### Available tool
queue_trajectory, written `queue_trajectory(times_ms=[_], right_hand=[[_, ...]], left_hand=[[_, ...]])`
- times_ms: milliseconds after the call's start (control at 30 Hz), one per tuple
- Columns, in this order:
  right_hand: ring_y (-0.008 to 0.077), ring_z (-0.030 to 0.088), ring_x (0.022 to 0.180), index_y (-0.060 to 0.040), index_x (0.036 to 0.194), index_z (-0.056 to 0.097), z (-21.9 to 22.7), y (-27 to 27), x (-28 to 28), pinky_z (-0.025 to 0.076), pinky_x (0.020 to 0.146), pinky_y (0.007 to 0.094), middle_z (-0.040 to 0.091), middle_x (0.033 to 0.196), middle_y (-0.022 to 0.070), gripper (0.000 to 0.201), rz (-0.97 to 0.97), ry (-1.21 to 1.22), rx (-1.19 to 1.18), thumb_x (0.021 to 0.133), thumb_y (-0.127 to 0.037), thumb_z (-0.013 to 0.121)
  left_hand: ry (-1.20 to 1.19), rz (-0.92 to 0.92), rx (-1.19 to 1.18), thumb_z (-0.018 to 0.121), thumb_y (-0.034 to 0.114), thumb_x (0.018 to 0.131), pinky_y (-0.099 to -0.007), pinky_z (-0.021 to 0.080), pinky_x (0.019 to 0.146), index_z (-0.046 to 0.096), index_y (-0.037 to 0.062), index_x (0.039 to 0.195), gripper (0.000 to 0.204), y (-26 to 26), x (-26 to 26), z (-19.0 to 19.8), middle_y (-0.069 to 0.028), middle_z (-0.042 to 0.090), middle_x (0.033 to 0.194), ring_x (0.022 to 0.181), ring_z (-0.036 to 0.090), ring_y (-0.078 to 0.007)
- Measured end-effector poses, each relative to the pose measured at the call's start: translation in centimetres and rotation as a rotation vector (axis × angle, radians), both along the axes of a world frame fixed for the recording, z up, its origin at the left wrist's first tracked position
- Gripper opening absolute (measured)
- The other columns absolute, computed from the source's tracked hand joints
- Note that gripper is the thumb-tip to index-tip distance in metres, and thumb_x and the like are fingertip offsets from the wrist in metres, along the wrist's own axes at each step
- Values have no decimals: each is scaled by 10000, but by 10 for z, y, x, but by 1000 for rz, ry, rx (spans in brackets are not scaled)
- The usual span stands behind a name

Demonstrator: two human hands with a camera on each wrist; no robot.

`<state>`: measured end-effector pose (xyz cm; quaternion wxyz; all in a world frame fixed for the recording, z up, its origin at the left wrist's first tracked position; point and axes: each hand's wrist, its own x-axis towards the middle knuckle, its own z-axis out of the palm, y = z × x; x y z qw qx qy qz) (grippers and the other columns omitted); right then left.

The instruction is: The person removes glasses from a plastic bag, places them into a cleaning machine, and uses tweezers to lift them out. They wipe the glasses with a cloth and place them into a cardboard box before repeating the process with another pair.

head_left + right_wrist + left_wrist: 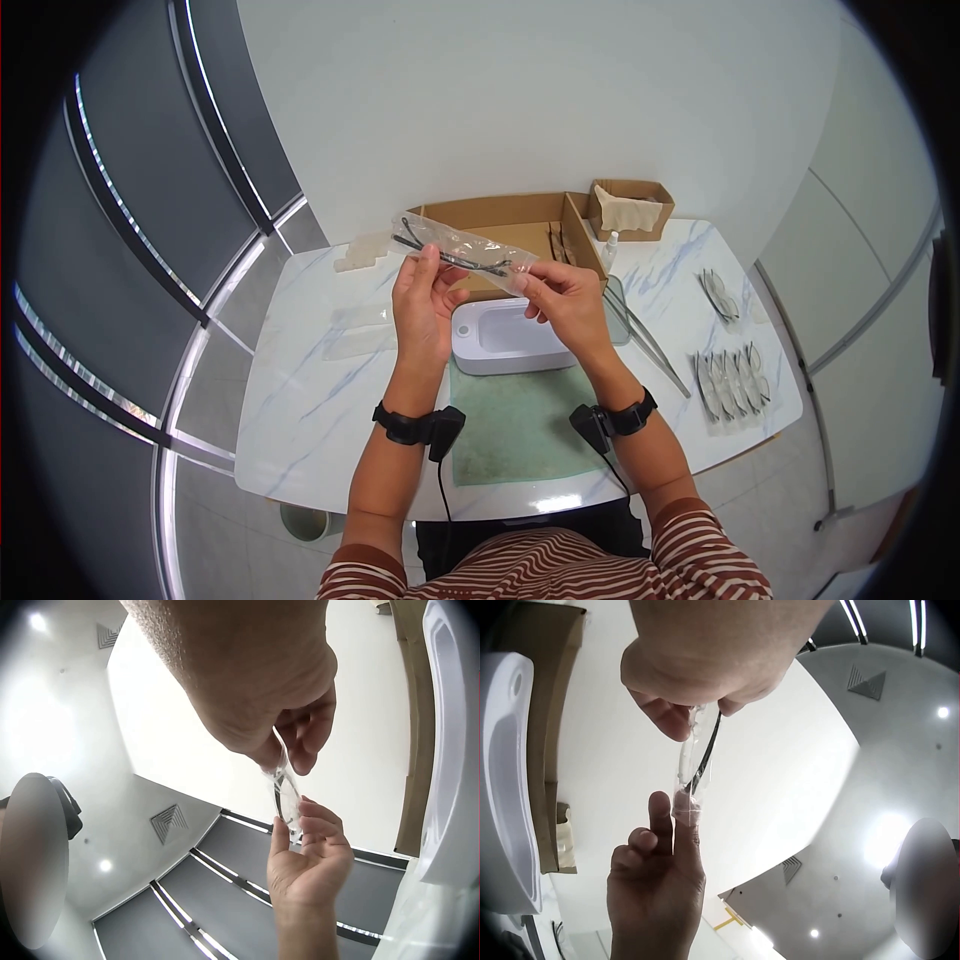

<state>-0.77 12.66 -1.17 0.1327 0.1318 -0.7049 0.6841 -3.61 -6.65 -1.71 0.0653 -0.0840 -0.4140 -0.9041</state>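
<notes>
Marble-patterned tabletop (pixel 290 400) bears a green cloth (pixel 520 428); raised left hand (pixel 422 302) and right hand (pixel 574 308) both pinch a clear plastic sleeve (pixel 478 245) containing dark eyeglasses (pixel 480 266).

Clear sleeve (pixel 465 243): no readable lettering
Cardboard box (pixel 490 210): no readable print
White basin (pixel 515 364): no readable brand or number
Small bottle (pixel 609 254): too small to read
</notes>
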Motion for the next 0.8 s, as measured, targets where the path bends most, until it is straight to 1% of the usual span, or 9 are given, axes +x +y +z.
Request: queue_trajectory(times_ms=[67, 100, 167, 300, 467, 800], right_hand=[[69, 613, 575, -7, 1165, 759, 0, 0, 0, 476, 523, 228, 708, 744, 33, 270, -29, 0, -8, 946, -163, 743], [69, 613, 575, -7, 1165, 759, -1, 0, -1, 476, 523, 228, 708, 744, 33, 270, -30, 0, -9, 946, -163, 743], [58, 628, 589, -8, 1173, 752, -2, 1, -2, 469, 500, 199, 716, 763, 19, 271, -36, 47, -23, 951, -165, 740], [55, 617, 586, -11, 1188, 745, -1, 1, -1, 467, 501, 198, 714, 769, 13, 281, -41, 66, -32, 953, -164, 738], [46, 599, 583, -10, 1143, 753, 2, 2, 0, 461, 509, 188, 717, 791, 8, 245, -11, 38, -76, 955, -166, 734], [50, 605, 592, -9, 1097, 755, 3, 3, -1, 466, 515, 189, 721, 799, 18, 221, -32, -1, -83, 952, -175, 741]], left_hand=[[4, 0, -10, 618, 291, 1049, -235, 568, 601, 616, 91, 1111, 210, 1, 1, 0, -29, 702, 969, 859, 701, -110], [10, 2, -18, 629, 284, 1045, -239, 562, 618, 617, 98, 1099, 194, 2, 2, 0, -21, 709, 978, 858, 691, -101], [11, 3, -24, 635, 284, 1042, -239, 565, 622, 618, 97, 1100, 197, 4, 3, 1, -22, 711, 985, 861, 691, -100], [12, 6, -37, 646, 290, 1036, -240, 567, 629, 623, 95, 1103, 208, 5, 4, 0, -21, 712, 990, 870, 689, -101], [18, 3, -60, 649, 294, 1035, -238, 568, 642, 628, 93, 1108, 215, 5, 6, 4, -21, 711, 988, 875, 686, -100], [45, -7, -88, 660, 281, 1028, -239, 590, 669, 633, 72, 1135, 236, 9, 8, 4, -27, 697, 1013, 889, 677, -104]])
